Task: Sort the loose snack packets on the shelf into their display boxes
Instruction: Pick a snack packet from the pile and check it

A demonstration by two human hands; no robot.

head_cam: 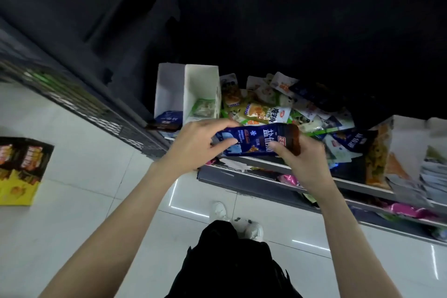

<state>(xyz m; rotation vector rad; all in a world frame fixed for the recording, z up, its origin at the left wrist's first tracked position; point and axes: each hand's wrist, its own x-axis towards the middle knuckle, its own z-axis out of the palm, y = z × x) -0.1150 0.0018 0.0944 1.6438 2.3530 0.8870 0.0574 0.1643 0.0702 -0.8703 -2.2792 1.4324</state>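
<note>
A dark blue snack packet point(256, 139) with white lettering is held flat just above the shelf's front edge. My left hand point(196, 145) grips its left end and my right hand point(302, 159) grips its brown right end. Behind it a heap of loose packets point(290, 109) in green, white and blue covers the shelf. Two white display boxes stand at the shelf's left end: the outer box point(167, 89) holds blue packets low down, the inner box point(203, 84) holds a green packet.
A grey shelf edge point(266, 176) runs below the hands, with lower shelves of pink packets point(406, 210) beneath. More boxes point(411, 143) stand at the right. A yellow and black carton point(21, 172) lies on the tiled floor at left. My shoes point(239, 220) are below.
</note>
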